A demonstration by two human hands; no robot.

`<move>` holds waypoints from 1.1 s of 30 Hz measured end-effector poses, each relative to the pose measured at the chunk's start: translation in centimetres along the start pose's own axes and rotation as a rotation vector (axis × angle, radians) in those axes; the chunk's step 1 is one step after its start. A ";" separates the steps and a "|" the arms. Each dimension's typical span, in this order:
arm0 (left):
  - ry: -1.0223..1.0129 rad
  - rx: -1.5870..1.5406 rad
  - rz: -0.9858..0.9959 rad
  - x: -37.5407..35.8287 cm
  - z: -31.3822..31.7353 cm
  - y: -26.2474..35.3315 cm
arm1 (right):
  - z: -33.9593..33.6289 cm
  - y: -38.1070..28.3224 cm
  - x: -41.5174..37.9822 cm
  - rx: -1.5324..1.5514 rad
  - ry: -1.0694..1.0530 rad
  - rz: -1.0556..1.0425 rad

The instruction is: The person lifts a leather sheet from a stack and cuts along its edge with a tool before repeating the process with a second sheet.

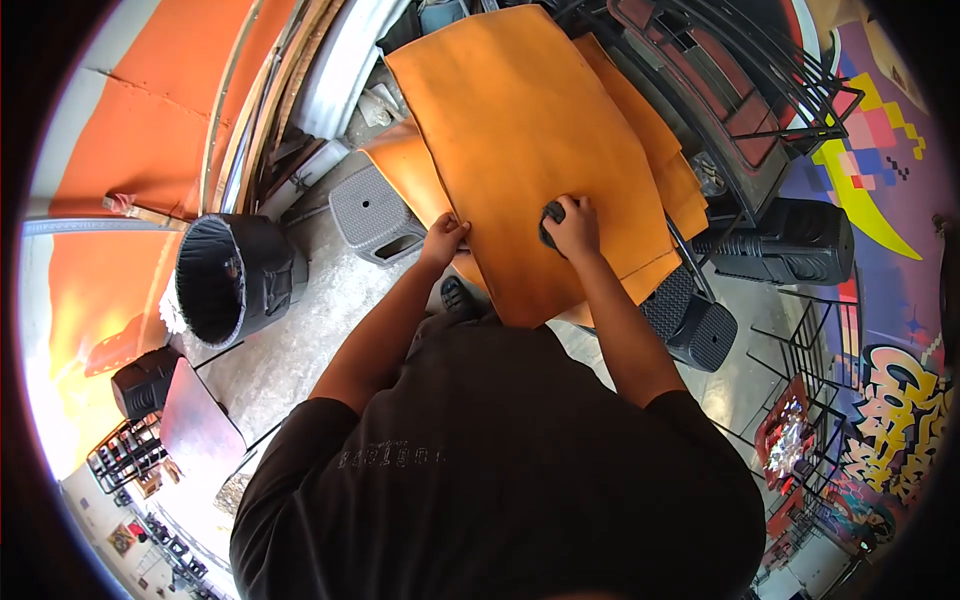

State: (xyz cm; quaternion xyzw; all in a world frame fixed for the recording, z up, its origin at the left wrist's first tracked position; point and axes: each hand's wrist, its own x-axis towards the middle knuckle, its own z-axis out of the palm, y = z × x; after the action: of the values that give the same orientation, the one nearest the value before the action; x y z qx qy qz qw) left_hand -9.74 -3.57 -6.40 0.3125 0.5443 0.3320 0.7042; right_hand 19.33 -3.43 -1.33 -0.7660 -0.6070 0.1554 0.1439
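A large orange-tan sheet [530,120], which looks like leather, lies in front of me on top of other sheets of the same colour. My right hand [574,228] grips a dark pad [551,222] and presses it on the sheet's surface, right of the middle. At the left edge of the sheet is my left hand [444,242], its thumb and fingers pinched on that edge. More orange sheets [682,190] stick out from beneath on the right.
A grey stool [375,212] stands left of the sheets, with a black bin [235,280] farther left. Black stools [700,330] are at the right, below a black case [790,242]. Metal frames [745,110] stand at the upper right.
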 end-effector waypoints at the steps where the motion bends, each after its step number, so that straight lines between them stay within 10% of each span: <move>1: 0.012 0.000 0.002 0.2 -0.1 -0.4 | 0.8 0.0 -0.9 0.048 0.004 -0.140; 13: 0.133 0.066 -0.024 -0.5 0.7 -0.3 | -1.6 5.6 3.0 0.142 -0.005 -0.089; 19: 0.137 0.079 0.018 0.4 0.8 0.7 | -3.2 10.7 7.8 0.109 -0.060 0.390; 33: 0.156 0.023 -0.017 -0.5 1.0 0.0 | -1.4 3.5 2.1 0.179 -0.134 -0.201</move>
State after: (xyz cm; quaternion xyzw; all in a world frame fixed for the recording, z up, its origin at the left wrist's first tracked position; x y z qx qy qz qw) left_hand -8.89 -4.06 -5.92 0.2890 0.6039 0.3432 0.6587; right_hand 23.48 -2.19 -1.66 -0.6735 -0.6725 0.2444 0.1856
